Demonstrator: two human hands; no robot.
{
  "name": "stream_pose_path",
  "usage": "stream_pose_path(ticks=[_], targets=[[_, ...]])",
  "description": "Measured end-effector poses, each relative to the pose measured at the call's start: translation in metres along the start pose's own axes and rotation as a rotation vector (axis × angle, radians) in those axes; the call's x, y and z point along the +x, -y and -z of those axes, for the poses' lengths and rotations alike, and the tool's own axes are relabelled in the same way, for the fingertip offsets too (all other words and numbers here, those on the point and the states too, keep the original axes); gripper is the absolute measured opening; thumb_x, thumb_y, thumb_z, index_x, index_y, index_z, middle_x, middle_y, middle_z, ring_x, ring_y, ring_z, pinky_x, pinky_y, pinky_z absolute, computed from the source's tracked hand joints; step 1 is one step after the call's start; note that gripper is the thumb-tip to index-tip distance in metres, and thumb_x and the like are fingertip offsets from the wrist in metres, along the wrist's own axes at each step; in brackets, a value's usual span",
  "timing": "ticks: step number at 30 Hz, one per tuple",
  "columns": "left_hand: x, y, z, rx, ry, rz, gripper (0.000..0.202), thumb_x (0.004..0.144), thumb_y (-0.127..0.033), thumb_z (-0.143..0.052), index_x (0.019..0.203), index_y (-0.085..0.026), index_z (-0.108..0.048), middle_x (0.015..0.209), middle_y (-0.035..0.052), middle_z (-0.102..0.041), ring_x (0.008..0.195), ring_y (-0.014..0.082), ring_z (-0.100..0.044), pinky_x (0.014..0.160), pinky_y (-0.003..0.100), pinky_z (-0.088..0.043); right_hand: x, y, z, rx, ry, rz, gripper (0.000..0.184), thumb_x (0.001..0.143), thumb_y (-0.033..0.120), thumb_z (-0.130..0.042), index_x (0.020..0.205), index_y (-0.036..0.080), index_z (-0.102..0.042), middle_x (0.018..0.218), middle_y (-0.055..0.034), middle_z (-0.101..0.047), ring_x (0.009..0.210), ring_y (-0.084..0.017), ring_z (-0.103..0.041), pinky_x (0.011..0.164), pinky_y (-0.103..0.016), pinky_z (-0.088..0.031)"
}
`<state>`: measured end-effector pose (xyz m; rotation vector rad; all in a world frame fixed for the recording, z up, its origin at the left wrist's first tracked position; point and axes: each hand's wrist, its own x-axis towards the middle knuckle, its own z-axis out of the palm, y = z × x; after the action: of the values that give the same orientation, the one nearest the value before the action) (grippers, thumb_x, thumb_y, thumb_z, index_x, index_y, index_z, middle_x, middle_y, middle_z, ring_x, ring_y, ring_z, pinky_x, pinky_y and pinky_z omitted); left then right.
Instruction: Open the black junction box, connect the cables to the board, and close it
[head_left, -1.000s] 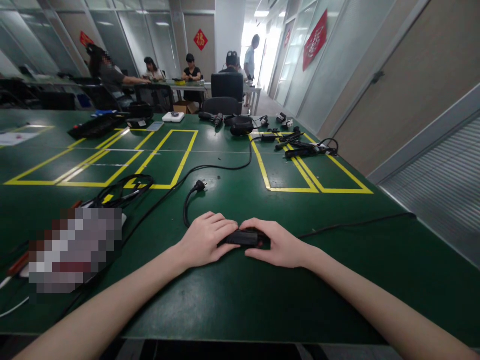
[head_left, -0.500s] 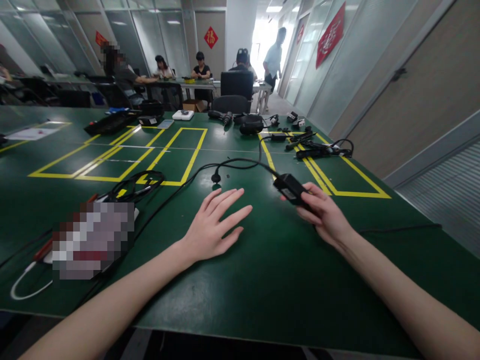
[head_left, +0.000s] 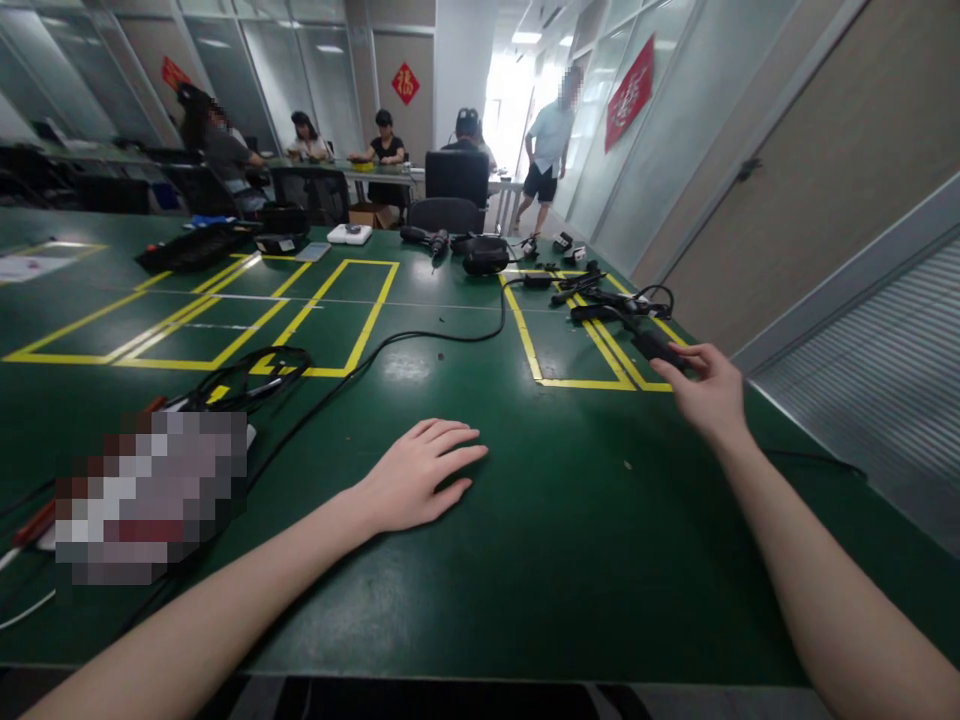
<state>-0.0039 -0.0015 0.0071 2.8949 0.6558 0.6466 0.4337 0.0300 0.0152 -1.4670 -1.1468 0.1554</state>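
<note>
On the green flat table [head_left: 525, 560], the landmark is the yellow straight-sided tape outline [head_left: 589, 384]. The right hand [head_left: 709, 390] is partly closed and has hold of a black rectangular plastic block [head_left: 657, 350], between thumb and fingers, over the outline's near right part; I cannot tell if the block touches the table. Just beyond the block, tangled black thin cables [head_left: 592, 313] lie across the outline. The left hand [head_left: 420, 475], nearer than the outline and to its left, rests palm down, fingers slightly spread, gripping nothing.
</note>
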Motion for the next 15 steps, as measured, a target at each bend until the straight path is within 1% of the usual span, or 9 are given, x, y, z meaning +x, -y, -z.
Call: stream_pose_path(ticks=[2,5,7,11,15], targets=[[-0.001,0.001,-0.001,-0.005,0.010,-0.002,0.034,0.103,-0.027,-0.057,0.135,-0.019,-0.063,0.143,0.0127,-0.066,0.135,0.0280,-0.060,0.114,0.048,-0.049,-0.004,-0.007,-0.001,-0.224,0.044,-0.010,0.027,0.067,0.038,-0.078,0.087,0.022,-0.069,0.096,-0.0083,-0.077,0.085,-0.027,-0.069,0.067,-0.034,-0.049],[-0.002,0.001,-0.003,-0.011,0.016,-0.003,0.033,0.103,-0.027,-0.057,0.134,-0.019,-0.064,0.141,0.0124,-0.067,0.134,0.0278,-0.061,0.113,0.048,-0.050,-0.009,-0.014,-0.001,-0.538,0.137,-0.046,0.034,0.072,0.042,-0.074,0.100,0.022,-0.074,0.096,-0.0099,-0.078,0.084,-0.030,-0.070,0.071,-0.037,-0.050],[-0.003,0.002,-0.003,-0.014,0.021,0.003,0.033,0.103,-0.027,-0.057,0.134,-0.020,-0.064,0.141,0.0118,-0.068,0.133,0.0275,-0.061,0.113,0.047,-0.050,-0.009,-0.016,-0.001,-0.667,0.158,-0.070,0.039,0.076,0.044,-0.072,0.108,0.022,-0.075,0.100,-0.0113,-0.078,0.085,-0.031,-0.070,0.071,-0.038,-0.051],[-0.003,0.002,-0.004,-0.028,0.027,0.015,0.033,0.103,-0.027,-0.059,0.135,-0.020,-0.064,0.139,0.0111,-0.069,0.131,0.0273,-0.063,0.112,0.047,-0.050,-0.005,-0.021,0.002,-0.781,0.116,-0.123,0.043,0.081,0.045,-0.070,0.117,0.022,-0.075,0.107,-0.0141,-0.078,0.091,-0.034,-0.071,0.074,-0.041,-0.053],[-0.003,0.002,-0.004,-0.042,0.025,0.022,0.033,0.102,-0.027,-0.059,0.134,-0.020,-0.065,0.138,0.0111,-0.070,0.131,0.0271,-0.063,0.112,0.047,-0.051,-0.003,-0.026,0.003,-0.820,0.072,-0.183,0.043,0.082,0.044,-0.071,0.119,0.022,-0.074,0.109,-0.0149,-0.077,0.094,-0.035,-0.071,0.081,-0.045,-0.055]])
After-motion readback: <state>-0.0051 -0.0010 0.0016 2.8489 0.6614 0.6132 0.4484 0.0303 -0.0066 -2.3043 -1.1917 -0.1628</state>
